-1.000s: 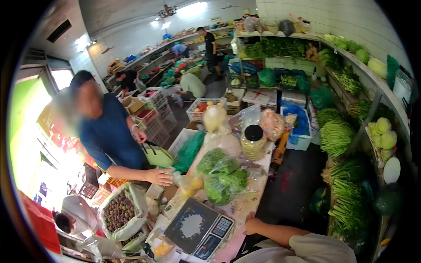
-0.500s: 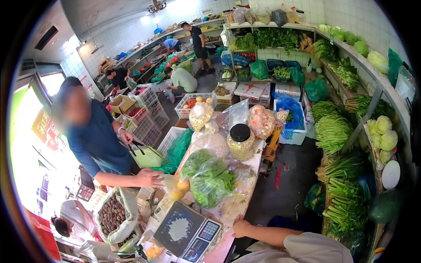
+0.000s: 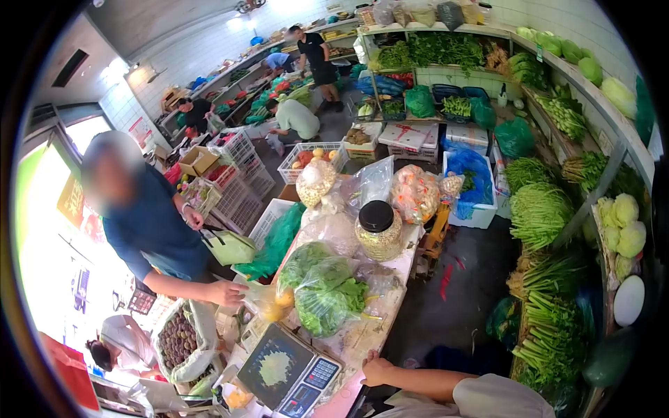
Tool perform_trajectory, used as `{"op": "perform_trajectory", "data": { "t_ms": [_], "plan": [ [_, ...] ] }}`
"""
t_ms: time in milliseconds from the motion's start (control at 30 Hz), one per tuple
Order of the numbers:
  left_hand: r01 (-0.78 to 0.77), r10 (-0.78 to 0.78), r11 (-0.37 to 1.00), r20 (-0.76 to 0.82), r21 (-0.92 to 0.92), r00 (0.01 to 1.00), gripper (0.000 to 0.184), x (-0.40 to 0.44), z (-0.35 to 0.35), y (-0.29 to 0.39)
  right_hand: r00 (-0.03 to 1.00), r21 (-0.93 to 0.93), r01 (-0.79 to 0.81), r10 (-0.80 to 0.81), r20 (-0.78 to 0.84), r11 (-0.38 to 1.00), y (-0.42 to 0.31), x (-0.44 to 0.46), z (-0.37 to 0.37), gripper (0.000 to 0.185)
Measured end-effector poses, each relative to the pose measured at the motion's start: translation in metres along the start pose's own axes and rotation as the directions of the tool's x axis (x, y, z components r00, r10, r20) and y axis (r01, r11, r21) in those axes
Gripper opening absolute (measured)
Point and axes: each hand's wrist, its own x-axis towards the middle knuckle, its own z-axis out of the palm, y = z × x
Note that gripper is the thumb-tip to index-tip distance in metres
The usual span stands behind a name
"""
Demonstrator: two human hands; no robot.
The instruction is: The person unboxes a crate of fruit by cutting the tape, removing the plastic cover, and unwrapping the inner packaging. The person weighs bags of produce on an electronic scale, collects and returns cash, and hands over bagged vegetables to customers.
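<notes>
My right hand is at the near right edge of the counter, its fingers curled against the edge. No loose item shows in that hand. My left hand is out of view. Left of my hand is a digital scale with nothing on its dark plate but a pale patch of glare or reflection. Beyond the scale, bagged leafy greens lie on the counter. Across it, another person's hand touches a clear bag with yellow-orange produce in it.
A black-lidded jar and bagged goods stand farther along the counter. Vegetable shelves line the right side. Red peppers lie on the floor. A sack of dark round produce stands left. Several people are farther back.
The view has shifted slightly. My right hand stays at the counter edge, its fingers more curled. The other person's hand has drawn slightly back and down at the clear bag.
</notes>
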Motion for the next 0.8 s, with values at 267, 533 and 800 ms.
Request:
{"op": "perform_trajectory", "data": {
  "t_ms": [267, 533, 800],
  "plan": [
    [0.071, -0.074, 0.994, -0.023, -0.087, 0.997, 0.029, -0.06, 0.013, -0.005, 0.94, 0.49, 0.195, -0.018, -0.342, 0.85, 0.051, -0.041, 0.02, 0.067],
    [0.23, -0.238, 0.95, -0.012, -0.212, 0.971, 0.028, -0.149, 0.024, -0.019, 0.891, 0.571, 0.213, 0.082, -0.446, 0.792, 0.063, -0.054, -0.003, 0.043],
    [0.368, -0.356, 0.886, 0.094, -0.281, 0.93, 0.027, -0.206, -0.003, -0.023, 0.755, 0.584, 0.249, 0.222, -0.616, 0.773, 0.049, 0.012, -0.086, 0.028]
  ]
}}
